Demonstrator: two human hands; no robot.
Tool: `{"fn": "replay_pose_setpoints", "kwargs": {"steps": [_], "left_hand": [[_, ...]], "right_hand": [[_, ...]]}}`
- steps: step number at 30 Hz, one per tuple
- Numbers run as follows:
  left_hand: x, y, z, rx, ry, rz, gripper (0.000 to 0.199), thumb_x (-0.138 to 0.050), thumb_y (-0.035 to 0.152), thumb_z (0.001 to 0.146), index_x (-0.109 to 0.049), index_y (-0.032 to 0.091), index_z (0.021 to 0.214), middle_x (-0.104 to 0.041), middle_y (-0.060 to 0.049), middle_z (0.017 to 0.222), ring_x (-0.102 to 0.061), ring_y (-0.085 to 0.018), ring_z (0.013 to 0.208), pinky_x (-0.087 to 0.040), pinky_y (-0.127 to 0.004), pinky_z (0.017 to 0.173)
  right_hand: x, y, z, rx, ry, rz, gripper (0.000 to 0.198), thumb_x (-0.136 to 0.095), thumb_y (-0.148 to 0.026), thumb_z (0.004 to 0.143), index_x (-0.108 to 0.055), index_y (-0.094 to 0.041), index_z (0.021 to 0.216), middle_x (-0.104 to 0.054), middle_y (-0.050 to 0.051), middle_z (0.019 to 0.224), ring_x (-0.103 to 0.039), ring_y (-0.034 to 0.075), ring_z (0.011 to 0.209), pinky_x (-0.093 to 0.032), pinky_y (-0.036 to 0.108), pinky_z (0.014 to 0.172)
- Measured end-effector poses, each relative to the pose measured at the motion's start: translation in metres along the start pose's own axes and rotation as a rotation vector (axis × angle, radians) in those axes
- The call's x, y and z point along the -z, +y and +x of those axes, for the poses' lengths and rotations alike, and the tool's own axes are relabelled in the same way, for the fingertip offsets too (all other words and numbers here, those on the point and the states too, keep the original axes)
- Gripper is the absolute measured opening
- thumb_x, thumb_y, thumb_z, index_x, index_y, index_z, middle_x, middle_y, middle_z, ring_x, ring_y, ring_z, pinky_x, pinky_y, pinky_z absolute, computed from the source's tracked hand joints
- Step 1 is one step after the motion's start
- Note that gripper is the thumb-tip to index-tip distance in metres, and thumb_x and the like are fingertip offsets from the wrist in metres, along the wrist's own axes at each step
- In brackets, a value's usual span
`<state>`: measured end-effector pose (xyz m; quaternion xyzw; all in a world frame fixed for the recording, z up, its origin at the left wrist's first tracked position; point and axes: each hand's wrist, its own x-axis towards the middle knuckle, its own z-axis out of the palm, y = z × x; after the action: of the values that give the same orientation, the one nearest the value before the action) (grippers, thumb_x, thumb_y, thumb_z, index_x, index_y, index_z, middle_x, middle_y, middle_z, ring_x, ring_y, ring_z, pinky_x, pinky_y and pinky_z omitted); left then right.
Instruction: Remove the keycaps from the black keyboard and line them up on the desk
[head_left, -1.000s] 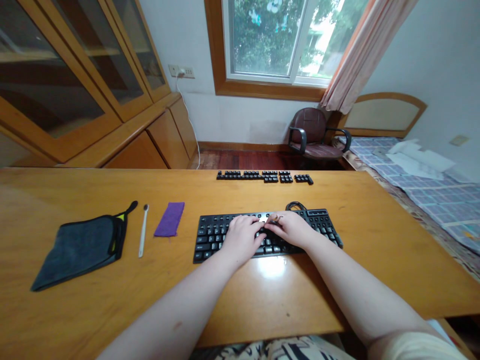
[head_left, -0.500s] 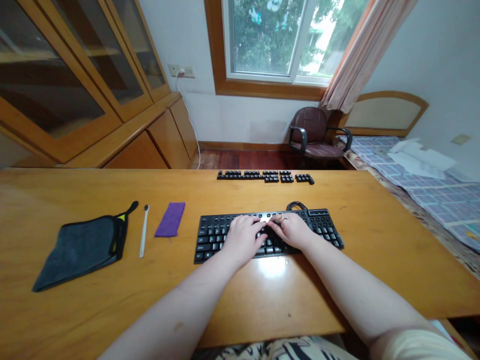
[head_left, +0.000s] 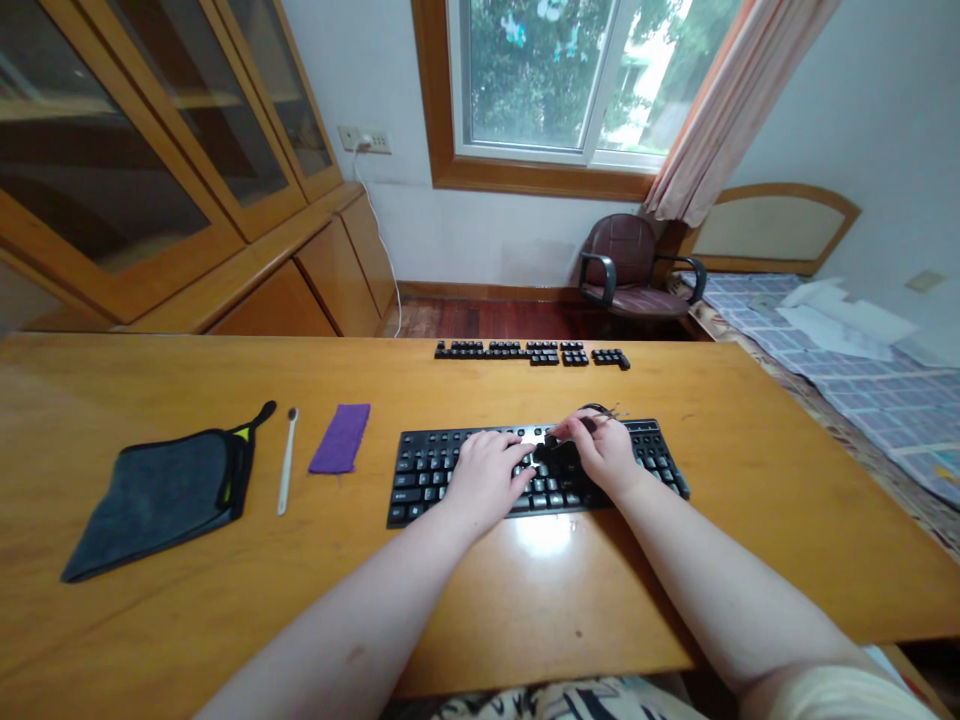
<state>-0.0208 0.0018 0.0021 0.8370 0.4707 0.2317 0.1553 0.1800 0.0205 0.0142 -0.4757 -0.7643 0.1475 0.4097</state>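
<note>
A black keyboard [head_left: 420,478] lies on the wooden desk, with part of its upper rows stripped of keycaps. My left hand [head_left: 486,475] rests on its middle, palm down, thumb and forefinger apart beside the keys. Just to the right, my right hand [head_left: 606,455] is closed over the keyboard around a small dark tool with thin wire ends, which looks like a keycap puller [head_left: 590,425]. Its lower end and anything in it are too small to make out. Loose black keycaps [head_left: 544,358] stand in rows along the desk's far edge.
On the left of the desk [head_left: 300,610] lie a grey cloth [head_left: 169,495], a white toothbrush-like brush [head_left: 287,465] and a purple cloth [head_left: 340,438]. A coiled cable is partly visible behind my right hand. Beyond the desk stand a chair [head_left: 626,255] and a bed.
My right hand has drawn back up and to the right, away from my left fingertips. The tool's wire ends now show above its knuckles. My left hand has stayed in place.
</note>
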Motion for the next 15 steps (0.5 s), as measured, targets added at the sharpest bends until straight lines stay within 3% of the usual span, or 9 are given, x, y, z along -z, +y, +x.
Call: {"fn": "replay_pose_setpoints", "kwargs": {"steps": [5, 10, 15], "left_hand": [[0.001, 0.000, 0.001, 0.035, 0.038, -0.044, 0.034, -0.064, 0.031, 0.078, -0.060, 0.025, 0.112, -0.064, -0.005, 0.109, -0.054, -0.024, 0.104, -0.036, -0.041, 0.094], [0.005, -0.001, 0.003, 0.038, 0.089, -0.121, 0.036, -0.066, 0.033, 0.076, -0.059, 0.025, 0.110, -0.066, -0.003, 0.106, -0.056, -0.023, 0.102, -0.040, -0.039, 0.092], [0.004, -0.003, 0.005, 0.023, 0.109, -0.184, 0.026, -0.066, 0.029, 0.076, -0.062, 0.023, 0.101, -0.067, -0.003, 0.099, -0.059, -0.022, 0.096, -0.043, -0.037, 0.088]], "right_hand": [[-0.007, -0.001, 0.001, -0.088, 0.041, 0.132, 0.038, -0.041, -0.033, 0.092, -0.070, -0.018, 0.073, -0.070, 0.005, 0.071, -0.066, 0.015, 0.068, -0.053, 0.025, 0.067], [-0.013, -0.001, -0.001, -0.024, -0.050, 0.167, 0.035, -0.041, -0.032, 0.092, -0.071, -0.020, 0.080, -0.071, 0.005, 0.079, -0.067, 0.017, 0.078, -0.053, 0.028, 0.072], [-0.016, 0.002, -0.001, 0.006, -0.076, 0.226, 0.032, -0.042, -0.033, 0.092, -0.069, -0.020, 0.081, -0.070, 0.005, 0.078, -0.066, 0.016, 0.074, -0.053, 0.029, 0.072]]}}
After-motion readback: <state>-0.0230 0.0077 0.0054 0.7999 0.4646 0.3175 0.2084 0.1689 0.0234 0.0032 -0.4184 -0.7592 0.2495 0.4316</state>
